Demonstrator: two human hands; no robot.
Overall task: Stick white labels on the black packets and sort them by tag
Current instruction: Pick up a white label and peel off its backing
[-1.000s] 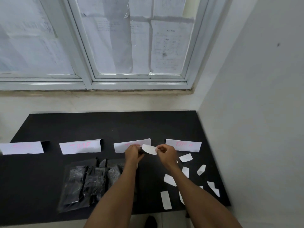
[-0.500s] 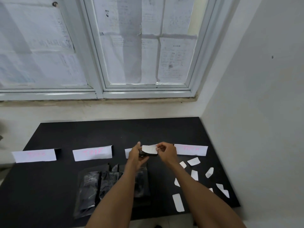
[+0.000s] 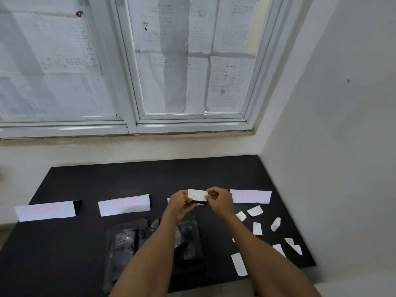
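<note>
My left hand (image 3: 179, 204) and my right hand (image 3: 219, 202) hold one small black packet (image 3: 198, 203) between them above the black table (image 3: 107, 179). A white label (image 3: 197, 195) lies on the packet's top face, with my right fingers pinching its right end. Below my left forearm a heap of black packets (image 3: 124, 243) in clear wrap lies on the table. Several loose white labels (image 3: 255, 211) are scattered to the right. Paper tags with pink writing stand in a row: one at far left (image 3: 45, 211), one left of centre (image 3: 124, 204), one at right (image 3: 250, 196); another is mostly hidden behind my hands.
A white wall (image 3: 332, 146) closes the table's right side. A window (image 3: 171, 71) covered with paper sheets rises behind the table. The table's front edge runs just under my forearms.
The loose label my hands held a second ago now lies on a black packet held between them. The camera view has tilted up, so the table sits lower in frame.
</note>
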